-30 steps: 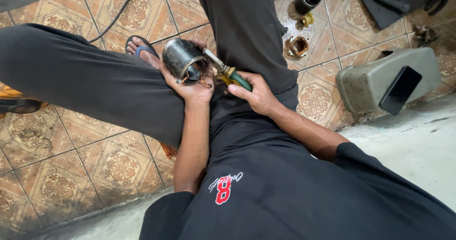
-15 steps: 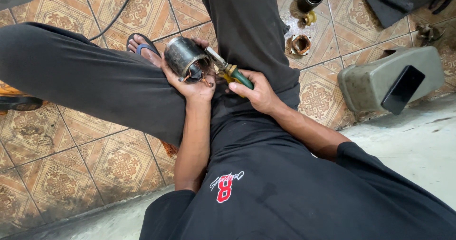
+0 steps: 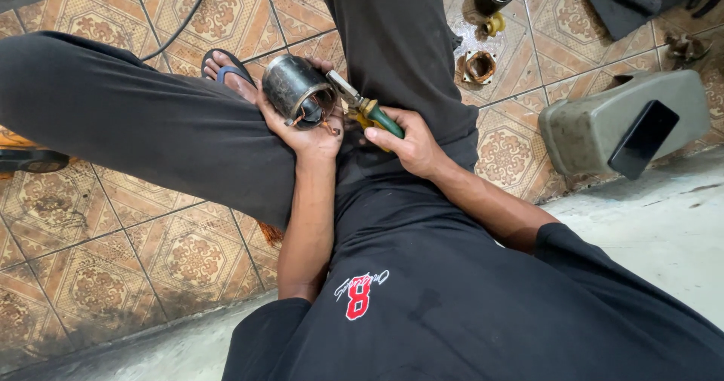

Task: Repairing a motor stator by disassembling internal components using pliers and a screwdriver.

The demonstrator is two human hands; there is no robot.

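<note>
Patterned floor tiles [image 3: 90, 260] are carrying a seated person in black, a grey casing [image 3: 596, 125] lying toward the right edge. Left hand [image 3: 305, 128] is closing around a dark metal cylinder [image 3: 294, 87] above the thigh; right hand [image 3: 407, 143] is gripping green-handled pliers [image 3: 362, 106], tips entering the cylinder's mouth. Judgement: the pliers may be slipping off the copper wire, jabbing the supporting palm

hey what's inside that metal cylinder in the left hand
The metal cylinder rests in the left hand, its open end facing the pliers in the right hand. Copper-coloured windings show at the mouth; deeper inside is dark and hidden.
</note>
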